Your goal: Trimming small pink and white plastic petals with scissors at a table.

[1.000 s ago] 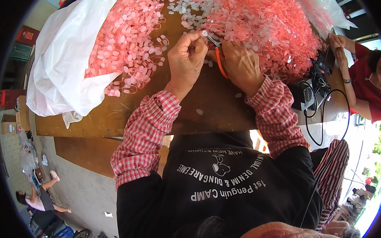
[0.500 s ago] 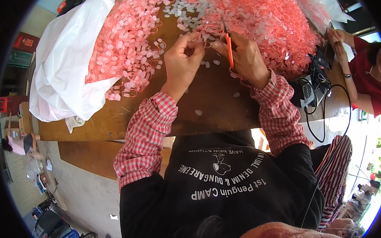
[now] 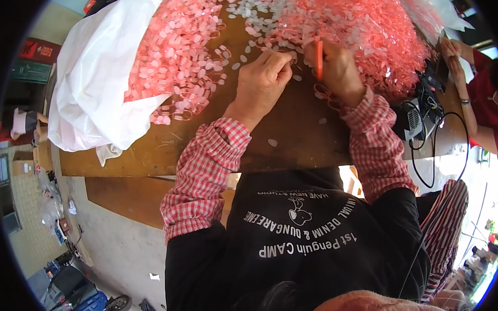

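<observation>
Your left hand (image 3: 261,84): pinching a small translucent piece (image 3: 293,57) at its fingertips | Your right hand (image 3: 338,68): clenched around orange-handled scissors (image 3: 318,59) | Larger pink pile (image 3: 365,28): just beyond your right hand

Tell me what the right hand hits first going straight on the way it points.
Most likely the large heap of pink pieces. The right hand points into it and already overlaps it in the picture; height above the heap is unclear from this one view.
</observation>
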{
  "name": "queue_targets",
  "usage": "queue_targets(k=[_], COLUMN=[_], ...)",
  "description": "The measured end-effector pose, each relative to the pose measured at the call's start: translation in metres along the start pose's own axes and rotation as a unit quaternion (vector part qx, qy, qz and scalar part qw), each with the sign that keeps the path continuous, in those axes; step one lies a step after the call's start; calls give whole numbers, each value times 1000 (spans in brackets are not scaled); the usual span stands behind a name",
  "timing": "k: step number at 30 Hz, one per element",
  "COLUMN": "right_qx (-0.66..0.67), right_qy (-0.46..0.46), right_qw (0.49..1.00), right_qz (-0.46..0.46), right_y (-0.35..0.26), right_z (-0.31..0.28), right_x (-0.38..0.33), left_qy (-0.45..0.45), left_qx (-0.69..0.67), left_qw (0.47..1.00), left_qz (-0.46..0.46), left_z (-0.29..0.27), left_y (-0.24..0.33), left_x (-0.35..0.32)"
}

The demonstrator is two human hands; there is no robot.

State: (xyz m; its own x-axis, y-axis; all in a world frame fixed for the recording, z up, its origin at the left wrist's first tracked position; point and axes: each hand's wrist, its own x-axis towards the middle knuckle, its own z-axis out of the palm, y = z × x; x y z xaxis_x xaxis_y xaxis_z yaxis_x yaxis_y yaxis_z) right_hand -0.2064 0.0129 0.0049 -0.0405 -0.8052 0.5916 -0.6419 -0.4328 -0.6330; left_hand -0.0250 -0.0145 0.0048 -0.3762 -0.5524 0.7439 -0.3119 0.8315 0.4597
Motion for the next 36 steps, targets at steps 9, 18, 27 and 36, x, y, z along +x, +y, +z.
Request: queue_targets(k=[9, 18, 27, 36], right_qx=[-228, -174, -193, -138], right_qy=[-37, -12, 7, -23], right_qw=[972, 985, 980, 988], right_qz=[31, -4, 48, 63], right_y=[0, -14, -18, -25], right_z=[-33, -48, -54, -50], right_x=[10, 13, 12, 17], left_qy=[-125, -427, -226, -319], left_qx=[126, 214, 230, 289], left_qw=[983, 878, 946, 902], left_qz=[-42, -21, 49, -28], left_z=[-50, -61, -6, -53], left_y=[20, 21, -58, -89], left_x=[-7, -44, 51, 53])
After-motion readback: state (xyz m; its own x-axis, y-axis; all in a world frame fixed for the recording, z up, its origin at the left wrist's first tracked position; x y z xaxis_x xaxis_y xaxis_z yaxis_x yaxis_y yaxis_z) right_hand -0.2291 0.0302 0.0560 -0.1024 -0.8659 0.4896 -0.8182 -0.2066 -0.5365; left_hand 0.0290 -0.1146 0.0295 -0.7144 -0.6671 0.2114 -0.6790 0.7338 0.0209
